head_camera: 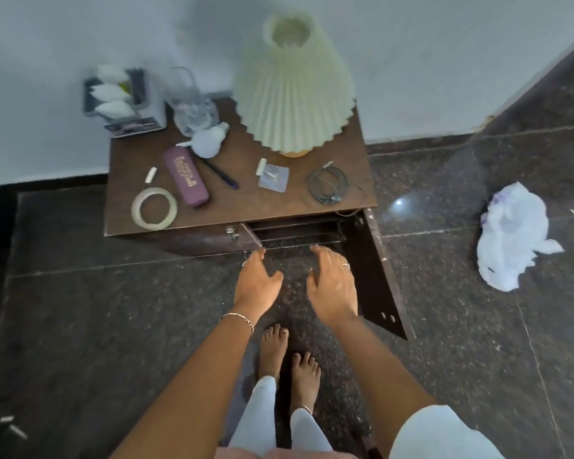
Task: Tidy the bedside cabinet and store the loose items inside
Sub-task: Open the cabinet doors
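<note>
Though open, cabinet [236,208] just beyond hands [257,285] [333,289].

Bare floor [294,263] leads straight to the cabinet [239,207], whose right door [375,279] stands swung wide, baring the compartment [299,231]. The left door [209,241] is closed. A lamp [295,84] crowds the top's rear right.

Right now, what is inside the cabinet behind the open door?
Only bare dark shelf edges show inside the cabinet, beside its open door. The top hides the deeper interior, so stored items cannot be ruled out.
</note>
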`<state>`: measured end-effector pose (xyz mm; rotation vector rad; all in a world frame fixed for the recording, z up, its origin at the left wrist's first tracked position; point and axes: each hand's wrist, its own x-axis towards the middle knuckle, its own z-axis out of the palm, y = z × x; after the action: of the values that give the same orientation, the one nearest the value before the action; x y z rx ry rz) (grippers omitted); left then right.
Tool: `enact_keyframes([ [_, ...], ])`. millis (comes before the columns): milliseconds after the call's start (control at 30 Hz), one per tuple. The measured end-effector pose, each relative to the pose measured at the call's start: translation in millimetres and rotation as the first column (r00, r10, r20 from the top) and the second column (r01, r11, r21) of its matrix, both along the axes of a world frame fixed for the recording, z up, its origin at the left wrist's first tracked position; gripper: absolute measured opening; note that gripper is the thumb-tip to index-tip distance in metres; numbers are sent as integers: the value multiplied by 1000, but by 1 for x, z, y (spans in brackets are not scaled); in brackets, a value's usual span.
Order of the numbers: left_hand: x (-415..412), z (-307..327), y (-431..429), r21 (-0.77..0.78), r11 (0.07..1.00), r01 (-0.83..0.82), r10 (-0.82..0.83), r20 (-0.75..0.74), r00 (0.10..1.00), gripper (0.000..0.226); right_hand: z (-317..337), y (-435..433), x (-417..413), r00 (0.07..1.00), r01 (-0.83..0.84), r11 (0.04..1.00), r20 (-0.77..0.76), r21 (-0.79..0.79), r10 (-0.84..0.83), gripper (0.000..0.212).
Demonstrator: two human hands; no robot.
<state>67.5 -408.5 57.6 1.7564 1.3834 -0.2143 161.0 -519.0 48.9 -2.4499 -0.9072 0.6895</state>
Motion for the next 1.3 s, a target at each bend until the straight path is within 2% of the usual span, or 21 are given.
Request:
enact_keyframes([
  [67,-14,0,15,-2,997,-83,83,6,996,59,-7,23,-13,995,-57,998,-77,14,58,51],
  [133,-27,-4,29,-10,988,-151,151,8,988,58,-17,47,-24,968,-26,999,-248,40,35,52],
  [200,-38,-11,45,-5,978,-208,208,19,978,55,-28,77,-33,883,125,989,-463,75,-76,48],
  [267,-47,-20,58,-8,966,-258,258,27,966,55,-39,106,-38,768,284,956,-615,72,-181,44],
  [367,-54,-35,77,-36,958,-284,285,62,956,53,-64,144,-40,639,381,924,-728,17,-250,47],
  [533,-53,-52,99,-102,955,-279,288,93,953,48,-106,168,-34,646,281,959,-730,-42,-222,43],
  [700,-49,-76,105,-174,933,-316,337,104,936,53,-119,177,-28,611,243,970,-774,-16,-166,39],
  [833,-54,-86,100,-167,922,-350,370,113,922,64,-123,169,-36,697,211,976,-708,46,-117,45],
  [933,-64,-84,91,-197,889,-415,443,132,887,61,-112,146,-58,735,188,981,-669,45,-110,42],
  [1100,-90,-74,74,-243,808,-537,577,144,804,64,-94,120,-90,813,93,993,-570,-72,-117,30],
  [1167,-103,-71,70,-264,795,-545,589,123,799,58,-90,118,-97,846,36,992,-526,-120,-94,29],
  [1300,-126,-67,63,-293,798,-527,565,58,823,61,-86,115,-106,898,-87,977,-439,-193,-7,27],
])
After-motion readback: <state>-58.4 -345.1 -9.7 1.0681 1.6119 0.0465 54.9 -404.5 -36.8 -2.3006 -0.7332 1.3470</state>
